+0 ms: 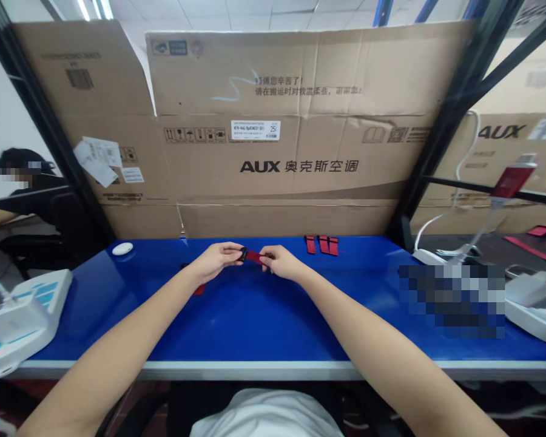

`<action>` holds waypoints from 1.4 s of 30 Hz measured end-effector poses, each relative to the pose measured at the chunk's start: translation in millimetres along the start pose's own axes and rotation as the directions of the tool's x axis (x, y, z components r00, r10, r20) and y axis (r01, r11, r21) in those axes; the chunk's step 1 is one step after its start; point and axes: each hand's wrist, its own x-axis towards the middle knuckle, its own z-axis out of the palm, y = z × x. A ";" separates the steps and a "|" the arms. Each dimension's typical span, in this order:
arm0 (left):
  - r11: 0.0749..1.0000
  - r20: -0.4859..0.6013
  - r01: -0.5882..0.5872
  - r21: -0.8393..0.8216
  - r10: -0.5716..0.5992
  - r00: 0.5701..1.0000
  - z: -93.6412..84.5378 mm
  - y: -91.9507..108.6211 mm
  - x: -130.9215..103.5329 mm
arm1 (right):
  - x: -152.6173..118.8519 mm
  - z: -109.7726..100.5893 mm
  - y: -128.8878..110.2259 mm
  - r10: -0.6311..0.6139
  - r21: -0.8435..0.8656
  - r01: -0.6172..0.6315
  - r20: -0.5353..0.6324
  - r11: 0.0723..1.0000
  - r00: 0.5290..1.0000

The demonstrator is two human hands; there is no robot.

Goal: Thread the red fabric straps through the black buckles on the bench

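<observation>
Both hands meet above the blue table, holding a short red strap (253, 257) with a black buckle-like piece at its left end. The fingers of my left hand (216, 260) pinch the black end, while my right hand (279, 262) pinches the red end between thumb and fingers. Partly hidden by my left forearm, another red strap piece (199, 290) lies on the table. To the right of my hands, toward the back, three short red straps with black ends (323, 244) lie side by side.
A cardboard panel (291, 182) stands along the back edge of the blue table (255, 328). At left are a white round object (122, 249) and a white block with a plugged-in charger (22, 318). Cables and a power strip (430, 257) are at right. Another person (31, 194) sits far left.
</observation>
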 end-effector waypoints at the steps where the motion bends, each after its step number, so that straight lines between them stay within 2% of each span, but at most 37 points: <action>1: 1.000 0.003 0.000 0.002 0.000 1.000 0.2 -0.3 -0.2 | -0.1 -1.1 0.0 -0.011 -0.009 0.011 -0.002 1.000 1.000; 5: 1.000 0.019 -0.002 -0.007 0.002 1.000 1.8 -1.0 -1.4 | -1.6 -4.4 -1.5 -0.107 -0.052 0.108 0.014 0.993 0.994; 8: 1.000 0.031 0.000 -0.023 0.001 1.000 4.2 -0.3 -2.5 | -2.1 -2.9 -5.0 -0.163 0.001 0.163 0.003 0.987 0.987; 11: 0.999 0.033 -0.016 -0.049 0.018 0.999 8.4 -0.6 -3.3 | -2.4 3.3 -11.5 -0.120 0.202 0.129 -0.057 0.971 0.991; 14: 0.998 0.052 -0.032 -0.062 0.035 0.998 13.6 -3.3 -3.6 | -3.5 11.0 -18.8 -0.079 0.382 0.106 -0.086 0.918 0.993; 19: 0.998 0.094 0.015 -0.067 -0.008 0.996 21.0 -9.0 -4.2 | -3.3 16.1 -21.6 -0.089 0.335 0.133 -0.143 0.933 0.986; 21: 0.997 0.104 0.038 -0.067 -0.031 0.994 23.3 -10.3 -4.4 | -1.4 14.0 -18.5 -0.071 0.377 0.123 -0.150 0.918 0.986; 26: 0.994 0.054 0.095 -0.054 -0.092 0.994 26.2 -10.9 -3.5 | 2.8 5.4 -9.4 -0.031 0.582 0.112 -0.149 0.806 0.988; 33: 0.979 0.047 0.201 -0.024 -0.200 0.979 27.1 -13.1 -3.6 | 0.0 -3.0 -12.5 -0.064 0.564 0.129 -0.134 0.815 0.989; 37: 0.979 0.089 0.200 0.040 -0.203 0.975 27.8 -14.4 -4.6 | 0.7 -5.4 -9.6 -0.053 0.560 0.107 -0.112 0.821 0.992; 42: 0.978 0.122 0.165 0.129 -0.181 0.976 25.2 -19.3 -2.5 | 2.2 -5.5 -3.3 -0.032 0.643 0.057 -0.051 0.764 0.998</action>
